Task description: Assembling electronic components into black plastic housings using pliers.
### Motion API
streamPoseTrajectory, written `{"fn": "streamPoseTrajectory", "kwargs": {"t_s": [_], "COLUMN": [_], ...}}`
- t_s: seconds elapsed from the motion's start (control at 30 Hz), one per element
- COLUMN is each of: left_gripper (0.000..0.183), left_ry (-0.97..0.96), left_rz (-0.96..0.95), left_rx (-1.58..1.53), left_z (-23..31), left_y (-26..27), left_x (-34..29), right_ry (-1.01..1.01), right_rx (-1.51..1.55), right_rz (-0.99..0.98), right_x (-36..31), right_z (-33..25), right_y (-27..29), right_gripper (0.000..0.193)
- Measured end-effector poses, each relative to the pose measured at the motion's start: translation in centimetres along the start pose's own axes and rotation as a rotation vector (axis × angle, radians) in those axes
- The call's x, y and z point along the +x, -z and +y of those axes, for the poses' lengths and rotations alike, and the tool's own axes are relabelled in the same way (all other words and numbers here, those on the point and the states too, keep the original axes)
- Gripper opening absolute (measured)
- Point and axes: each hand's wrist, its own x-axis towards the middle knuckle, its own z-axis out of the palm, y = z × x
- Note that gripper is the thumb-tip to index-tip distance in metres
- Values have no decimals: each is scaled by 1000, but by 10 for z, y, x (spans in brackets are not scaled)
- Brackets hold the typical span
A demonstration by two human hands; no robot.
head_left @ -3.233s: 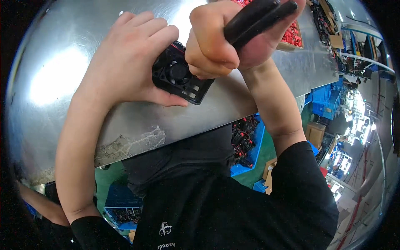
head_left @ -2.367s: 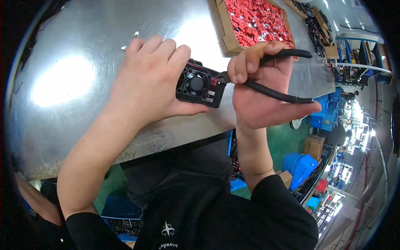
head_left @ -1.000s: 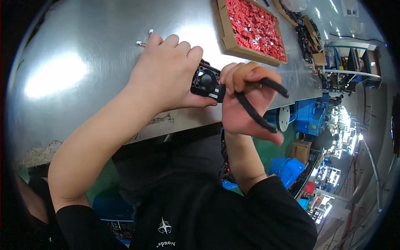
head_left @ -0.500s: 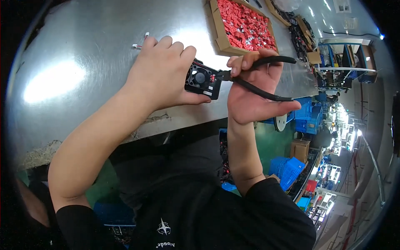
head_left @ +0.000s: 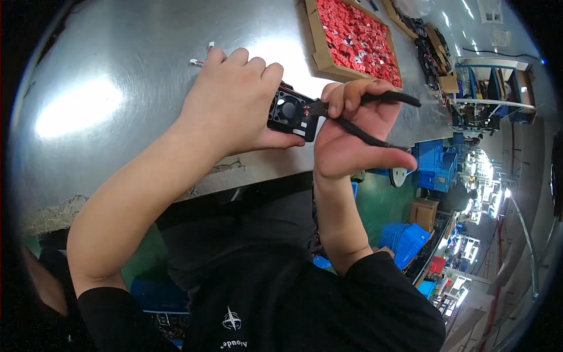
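Note:
My left hand (head_left: 234, 100) grips a small square black fan (head_left: 291, 114) above the near edge of a shiny metal table (head_left: 117, 70). Thin wires with white plugs (head_left: 200, 54) stick out past its fingers. My right hand (head_left: 352, 138) holds black-handled pliers (head_left: 366, 114), their handles spread apart. The pliers' nose meets the fan's right edge.
A cardboard tray full of small red parts (head_left: 355, 38) lies on the table at the back right. More trays with dark parts (head_left: 431, 44) sit farther right. Blue crates (head_left: 434, 167) and shelves stand on the floor beyond the table's edge.
Both hands stay joined at the fan and pliers. Earlier the right fist held the pliers shut above the fan; since then the handles have come apart, closed and spread again.

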Motion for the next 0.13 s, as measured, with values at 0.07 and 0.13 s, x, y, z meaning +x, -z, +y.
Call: {"fn": "streamPoseTrajectory", "kwargs": {"t_s": [0.07,0.13], "left_gripper": [83,84], "left_ry": [29,39], "left_rz": [-55,-94], "left_rx": [29,32], "left_z": [-1,1], "left_y": [4,6], "left_x": [-1,0], "right_ry": [51,112], "right_rx": [-58,-210], "right_rz": [-21,-72], "right_x": [-4,-8], "right_z": [2,4], "right_y": [-3,1], "right_gripper": [123,119]}}
